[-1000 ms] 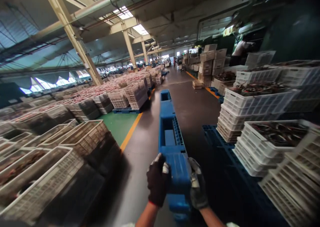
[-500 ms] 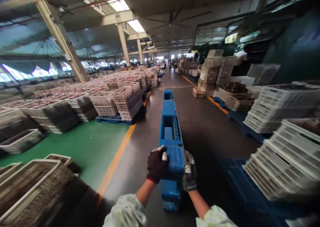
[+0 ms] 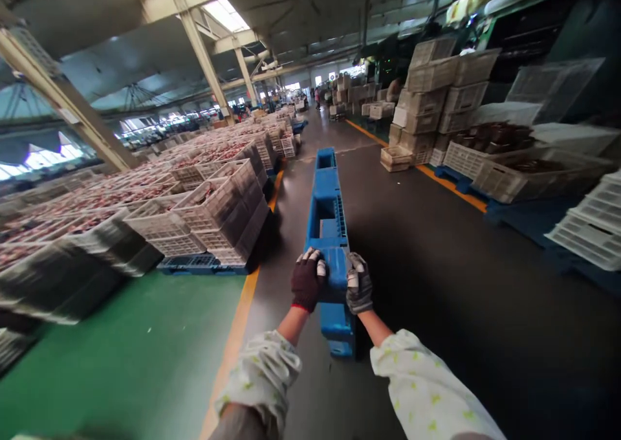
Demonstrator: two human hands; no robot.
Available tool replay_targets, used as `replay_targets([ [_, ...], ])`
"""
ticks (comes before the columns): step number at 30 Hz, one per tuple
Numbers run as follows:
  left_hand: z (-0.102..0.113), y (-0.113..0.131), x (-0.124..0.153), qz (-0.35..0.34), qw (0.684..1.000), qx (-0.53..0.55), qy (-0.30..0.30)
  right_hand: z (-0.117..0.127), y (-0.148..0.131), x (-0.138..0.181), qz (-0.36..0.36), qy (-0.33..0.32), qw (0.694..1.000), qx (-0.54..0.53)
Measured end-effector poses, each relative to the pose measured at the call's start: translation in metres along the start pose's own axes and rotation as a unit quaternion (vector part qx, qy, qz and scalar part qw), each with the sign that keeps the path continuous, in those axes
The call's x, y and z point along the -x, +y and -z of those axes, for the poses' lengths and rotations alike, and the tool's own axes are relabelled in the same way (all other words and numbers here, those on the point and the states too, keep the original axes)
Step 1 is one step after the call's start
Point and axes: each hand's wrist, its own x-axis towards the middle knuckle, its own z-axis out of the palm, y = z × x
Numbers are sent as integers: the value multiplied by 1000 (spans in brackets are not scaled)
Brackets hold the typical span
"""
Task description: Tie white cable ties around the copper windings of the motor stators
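A blue plastic pallet (image 3: 327, 200) stands on edge on the dark floor and stretches away from me down the aisle. My left hand (image 3: 306, 286), in a dark glove, grips the left side of its near end. On the other side of that end my right hand (image 3: 359, 283), in a grey glove, is clamped too. Both arms wear pale patterned sleeves.
White mesh crates (image 3: 213, 210) of reddish goods are stacked on blue pallets along the left, beyond a green floor strip (image 3: 130, 349) and a yellow line (image 3: 240, 323). More crates and boxes (image 3: 436, 97) line the right side. People stand far down the aisle.
I have moved forward along the aisle with the pallet. The crates that were close on both sides have fallen behind, and my hands sit a little higher in view.
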Motion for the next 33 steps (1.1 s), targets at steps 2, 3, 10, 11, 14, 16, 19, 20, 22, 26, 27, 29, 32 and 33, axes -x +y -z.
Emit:
replay_targets([
  [2,-24,-24,-67,7,1000,1,-1,-43,33,-50,9,-8,1000,22],
  [3,-39,-36,-101,10,1000,2,-1,-64,52,-76,11,-11,999,32],
  [10,-162,-110,-350,21,1000,18,6,-209,182,-286,-4,-23,989,143],
  [11,-178,-118,-387,21,1000,22,3,-231,196,-318,1,-17,985,172],
  [14,-223,-142,-493,15,999,34,-11,-299,236,-412,42,-11,965,258],
  [16,-254,-162,-563,2,999,40,-21,-342,268,-470,65,-14,956,287],
  [19,-307,-197,-667,-23,998,43,-31,-404,328,-554,80,-20,951,300],
  [20,-327,-209,-703,-28,998,42,-31,-424,350,-582,84,-24,949,304],
  [22,-365,-231,-776,-32,998,37,-27,-464,392,-641,86,-31,946,311],
  [26,-431,-265,-926,-35,999,19,-20,-548,466,-765,78,-35,947,310],
  [27,-445,-272,-964,-37,999,15,-20,-569,482,-797,76,-35,948,308],
  [29,-473,-287,-1039,-38,999,8,-19,-611,515,-859,71,-32,949,307],
  [32,-522,-308,-1149,-34,999,4,-18,-670,572,-951,65,-37,948,308],
  [33,-541,-315,-1185,-30,999,3,-16,-688,594,-981,63,-41,948,309],
])
